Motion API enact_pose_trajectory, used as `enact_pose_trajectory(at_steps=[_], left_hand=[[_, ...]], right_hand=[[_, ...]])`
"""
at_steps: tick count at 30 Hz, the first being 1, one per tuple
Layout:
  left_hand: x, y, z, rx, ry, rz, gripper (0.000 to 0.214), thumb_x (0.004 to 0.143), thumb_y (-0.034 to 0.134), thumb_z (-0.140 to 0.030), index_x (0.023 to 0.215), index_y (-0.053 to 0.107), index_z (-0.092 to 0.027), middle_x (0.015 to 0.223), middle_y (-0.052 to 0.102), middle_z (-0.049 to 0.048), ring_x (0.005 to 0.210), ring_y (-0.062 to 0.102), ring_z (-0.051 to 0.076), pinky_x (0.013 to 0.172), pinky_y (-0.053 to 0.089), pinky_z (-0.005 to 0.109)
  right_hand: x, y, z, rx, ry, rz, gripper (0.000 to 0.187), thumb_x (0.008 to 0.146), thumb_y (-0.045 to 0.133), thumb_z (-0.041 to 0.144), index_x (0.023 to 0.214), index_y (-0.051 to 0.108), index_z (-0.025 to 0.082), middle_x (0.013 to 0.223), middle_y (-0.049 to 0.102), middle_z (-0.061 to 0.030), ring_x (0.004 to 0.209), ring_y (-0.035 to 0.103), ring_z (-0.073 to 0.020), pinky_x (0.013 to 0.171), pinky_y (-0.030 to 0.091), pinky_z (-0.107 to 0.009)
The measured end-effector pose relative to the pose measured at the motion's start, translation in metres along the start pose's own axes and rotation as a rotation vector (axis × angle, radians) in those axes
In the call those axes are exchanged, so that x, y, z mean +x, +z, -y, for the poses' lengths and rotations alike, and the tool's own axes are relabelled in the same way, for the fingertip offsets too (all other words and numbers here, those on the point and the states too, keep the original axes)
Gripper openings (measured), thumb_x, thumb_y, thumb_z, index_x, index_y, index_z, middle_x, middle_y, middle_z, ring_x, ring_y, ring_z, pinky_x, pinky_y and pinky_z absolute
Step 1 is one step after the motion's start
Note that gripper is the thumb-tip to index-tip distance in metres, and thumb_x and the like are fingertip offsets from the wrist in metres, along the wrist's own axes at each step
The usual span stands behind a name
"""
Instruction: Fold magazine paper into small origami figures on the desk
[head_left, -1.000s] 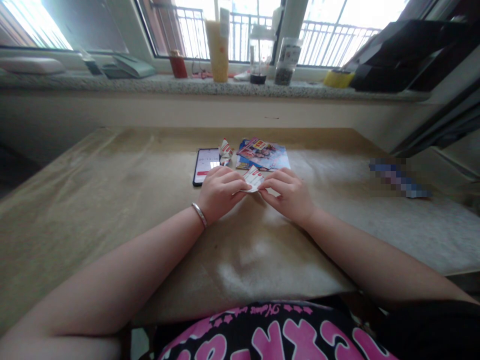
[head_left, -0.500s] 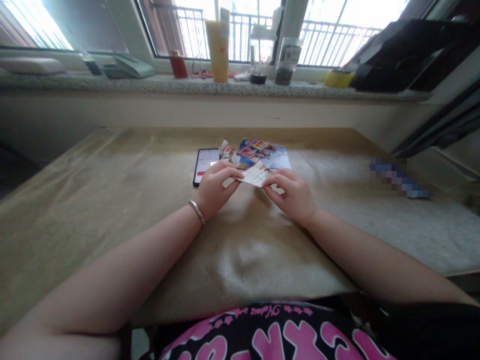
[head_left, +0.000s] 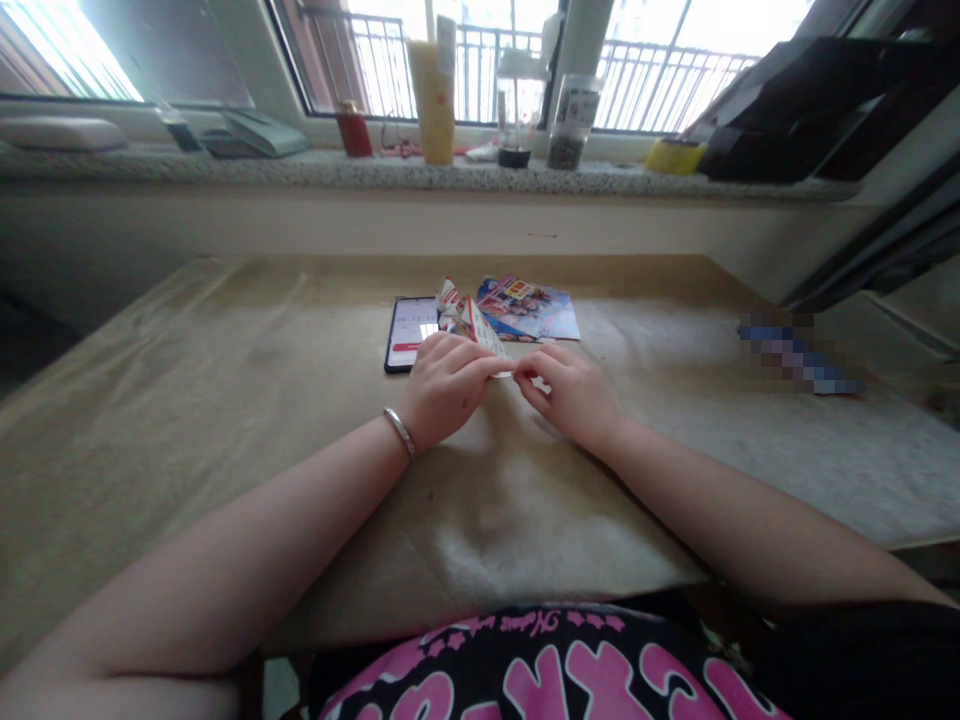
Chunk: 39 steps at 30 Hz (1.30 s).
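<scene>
A folded piece of white printed paper with red edges (head_left: 486, 335) is held up between my two hands above the table. My left hand (head_left: 451, 385), with a silver bangle at the wrist, is closed on its near left side and hides part of it. The fingertips of my right hand (head_left: 566, 390) pinch its near right corner. Just beyond my left hand lies a phone (head_left: 403, 330) with a lit timer screen. A second folded paper piece (head_left: 448, 296) sits beside the phone. Behind the held paper are colourful printed sheets (head_left: 536, 308), overlapping one another.
The table (head_left: 225, 420) has a tan cover. A blurred blue strip (head_left: 799, 355) lies at the right. On the stone windowsill (head_left: 262, 172) stand a yellow cup (head_left: 433, 105), a red bottle (head_left: 353, 130), clear containers (head_left: 568, 125) and a yellow tape roll (head_left: 675, 155).
The held paper has turned from lying nearly flat to slanting up and leftward. My hands have come closer together, the right one moving slightly left.
</scene>
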<state>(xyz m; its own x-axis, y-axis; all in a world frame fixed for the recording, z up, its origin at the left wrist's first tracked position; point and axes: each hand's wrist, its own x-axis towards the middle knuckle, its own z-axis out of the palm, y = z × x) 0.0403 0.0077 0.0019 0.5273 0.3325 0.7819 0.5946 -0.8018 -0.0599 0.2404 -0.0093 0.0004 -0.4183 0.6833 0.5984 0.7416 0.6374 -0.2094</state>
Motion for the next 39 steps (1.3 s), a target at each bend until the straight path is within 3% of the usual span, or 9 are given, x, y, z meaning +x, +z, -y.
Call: enact_pose_trajectory(at_steps=[7,12,18,26,32,39], left_hand=[[0.001,0.000,0.000,-0.068,-0.054,0.027,0.016,0.087,0.055,-0.025,0.102,0.061,-0.024,0.083,0.067,-0.0009,0.082,0.056,0.015,0.080,0.040,0.030],[0.000,0.001,0.003,-0.048,-0.137,0.135,0.030,0.082,0.062,-0.030,0.111,0.058,-0.024,0.103,0.066,0.0029,0.097,0.056,0.019,0.088,0.039,0.034],[-0.003,0.003,0.012,0.008,-0.320,0.170,0.030,0.080,0.064,-0.034,0.108,0.063,-0.023,0.112,0.062,0.0040,0.105,0.051,0.023,0.096,0.036,0.038],[-0.004,0.002,0.017,0.006,-0.445,0.163,0.031,0.081,0.062,-0.035,0.111,0.063,-0.025,0.108,0.065,0.0026,0.104,0.051,0.023,0.097,0.034,0.041],[-0.007,0.006,0.027,-0.188,-0.476,0.058,0.030,0.081,0.061,-0.030,0.110,0.062,-0.019,0.102,0.064,0.0052,0.096,0.056,0.019,0.088,0.044,0.036],[-0.008,0.011,0.023,-0.410,-0.566,0.099,0.030,0.079,0.061,-0.023,0.109,0.059,-0.018,0.104,0.059,0.0056,0.082,0.057,0.012,0.064,0.050,0.022]], right_hand=[[0.002,0.002,-0.002,-0.016,0.057,0.023,0.012,0.085,0.051,0.025,0.081,0.062,0.022,0.085,0.064,-0.0015,0.080,0.058,-0.0148,0.067,0.041,-0.024],[0.001,0.005,-0.010,0.050,0.149,0.014,0.007,0.081,0.052,0.022,0.080,0.060,0.022,0.082,0.062,-0.0004,0.069,0.056,-0.0122,0.059,0.041,-0.022],[0.002,0.014,-0.030,0.294,0.329,0.056,0.010,0.083,0.050,0.027,0.085,0.058,0.021,0.078,0.062,-0.0003,0.054,0.051,-0.0098,0.054,0.043,-0.024],[0.002,0.022,-0.047,0.651,0.510,0.061,0.007,0.079,0.050,0.029,0.079,0.050,0.022,0.077,0.058,0.0004,0.070,0.055,-0.0122,0.055,0.052,-0.022],[0.003,0.023,-0.055,0.698,0.506,0.051,0.013,0.075,0.052,0.033,0.076,0.050,0.020,0.073,0.056,0.0014,0.069,0.053,-0.0125,0.057,0.049,-0.024],[0.004,0.022,-0.051,0.580,0.516,0.055,0.015,0.076,0.053,0.035,0.075,0.052,0.019,0.071,0.057,0.0014,0.067,0.053,-0.0132,0.061,0.045,-0.026]])
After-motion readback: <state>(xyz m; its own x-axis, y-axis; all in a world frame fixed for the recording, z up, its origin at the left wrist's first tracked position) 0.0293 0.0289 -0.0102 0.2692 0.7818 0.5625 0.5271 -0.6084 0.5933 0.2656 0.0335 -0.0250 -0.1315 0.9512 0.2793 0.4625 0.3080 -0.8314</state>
